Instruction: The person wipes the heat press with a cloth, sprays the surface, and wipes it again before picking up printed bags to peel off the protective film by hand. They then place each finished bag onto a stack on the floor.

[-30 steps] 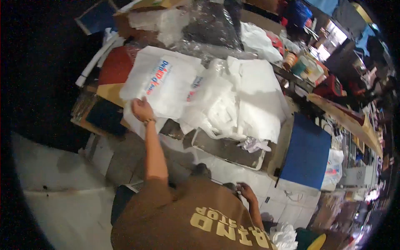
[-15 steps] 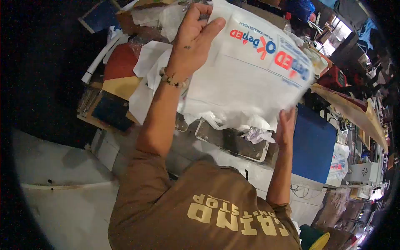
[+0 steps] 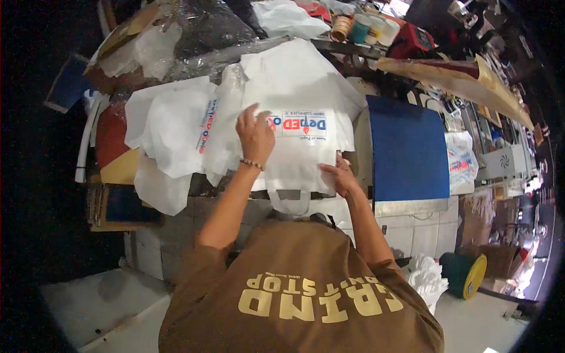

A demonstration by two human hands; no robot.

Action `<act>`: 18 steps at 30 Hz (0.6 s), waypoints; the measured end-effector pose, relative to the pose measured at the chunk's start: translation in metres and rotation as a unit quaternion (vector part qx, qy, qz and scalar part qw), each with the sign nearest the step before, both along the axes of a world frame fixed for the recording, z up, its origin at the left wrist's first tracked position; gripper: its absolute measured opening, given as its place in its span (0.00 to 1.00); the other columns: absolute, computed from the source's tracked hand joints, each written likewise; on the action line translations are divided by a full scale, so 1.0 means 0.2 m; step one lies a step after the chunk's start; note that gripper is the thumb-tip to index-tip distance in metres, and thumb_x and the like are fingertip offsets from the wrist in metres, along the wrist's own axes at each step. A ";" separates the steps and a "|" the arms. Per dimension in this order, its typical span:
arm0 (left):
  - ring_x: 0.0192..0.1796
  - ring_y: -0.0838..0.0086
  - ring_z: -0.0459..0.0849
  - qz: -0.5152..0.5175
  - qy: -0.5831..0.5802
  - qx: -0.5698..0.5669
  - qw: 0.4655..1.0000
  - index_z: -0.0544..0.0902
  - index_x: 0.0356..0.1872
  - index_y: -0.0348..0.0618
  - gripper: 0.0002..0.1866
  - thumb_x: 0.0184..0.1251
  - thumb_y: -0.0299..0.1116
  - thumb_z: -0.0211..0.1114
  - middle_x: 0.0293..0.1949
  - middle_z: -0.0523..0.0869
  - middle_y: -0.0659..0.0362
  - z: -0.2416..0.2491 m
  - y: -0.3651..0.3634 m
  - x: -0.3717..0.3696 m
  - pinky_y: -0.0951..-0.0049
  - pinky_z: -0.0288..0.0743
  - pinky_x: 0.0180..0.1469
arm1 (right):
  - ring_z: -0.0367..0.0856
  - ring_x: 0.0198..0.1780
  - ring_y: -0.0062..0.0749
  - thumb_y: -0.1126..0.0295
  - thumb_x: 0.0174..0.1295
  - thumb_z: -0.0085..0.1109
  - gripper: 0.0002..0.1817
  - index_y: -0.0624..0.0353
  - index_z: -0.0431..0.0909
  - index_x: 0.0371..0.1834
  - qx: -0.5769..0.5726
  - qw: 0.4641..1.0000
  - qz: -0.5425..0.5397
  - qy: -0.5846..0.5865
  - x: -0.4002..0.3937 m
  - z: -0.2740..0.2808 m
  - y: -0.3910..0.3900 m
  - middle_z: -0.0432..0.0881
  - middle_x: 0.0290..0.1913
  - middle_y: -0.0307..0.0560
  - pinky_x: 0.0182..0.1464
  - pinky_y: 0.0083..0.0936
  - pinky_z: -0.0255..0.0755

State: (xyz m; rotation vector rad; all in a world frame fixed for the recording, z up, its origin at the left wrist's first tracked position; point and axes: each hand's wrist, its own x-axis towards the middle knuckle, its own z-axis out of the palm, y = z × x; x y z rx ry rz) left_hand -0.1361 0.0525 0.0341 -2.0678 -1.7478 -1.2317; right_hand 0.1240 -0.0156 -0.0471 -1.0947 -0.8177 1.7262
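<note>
A white cloth tote bag (image 3: 300,162) lies flat in front of me, its red and blue "DepED" print upside down to me and its handle loop (image 3: 288,203) hanging toward my body. My left hand (image 3: 256,138) is over the bag's left part, fingers apart and curved, covering the end of the print. At the bag's right edge, my right hand (image 3: 341,175) grips the cloth, thumb on top and fingers partly hidden at the border. More white printed bags (image 3: 176,126) are heaped at the left.
To the right stands a dark blue panel (image 3: 409,150). Behind the bag is clear plastic wrapping (image 3: 212,53), with jars (image 3: 359,29) and a red device (image 3: 412,42) farther right. A green and yellow bin (image 3: 465,275) stands low at the right beside crumpled white material (image 3: 425,279).
The bag was raised and slanted between both hands; it now lies flat, lower down. My left hand has let go of its far corner and come nearer. The view has shifted too.
</note>
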 end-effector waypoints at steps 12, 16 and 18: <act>0.68 0.57 0.72 -0.327 0.023 -0.169 0.929 0.88 0.43 0.44 0.17 0.55 0.42 0.73 0.58 0.84 0.58 -0.24 -0.05 0.35 0.55 0.61 0.70 | 0.81 0.49 0.25 0.77 0.59 0.67 0.26 0.57 0.74 0.62 -0.036 0.999 0.026 0.019 0.05 -0.03 -0.02 0.83 0.52 0.41 0.50 0.25 0.76; 0.66 0.59 0.73 -0.340 0.027 -0.181 0.922 0.89 0.42 0.45 0.16 0.55 0.42 0.73 0.56 0.85 0.60 -0.26 -0.04 0.34 0.56 0.62 0.69 | 0.76 0.58 0.25 0.78 0.58 0.67 0.33 0.57 0.68 0.69 -0.024 0.998 0.052 0.022 0.05 -0.01 -0.04 0.79 0.58 0.39 0.60 0.23 0.68; 0.63 0.61 0.75 -0.345 0.013 -0.165 0.924 0.89 0.40 0.46 0.14 0.56 0.41 0.73 0.53 0.87 0.62 -0.26 -0.03 0.34 0.57 0.63 0.67 | 0.75 0.59 0.26 0.79 0.58 0.66 0.34 0.57 0.67 0.70 -0.017 0.998 0.044 0.039 0.03 0.01 -0.06 0.78 0.60 0.39 0.61 0.24 0.67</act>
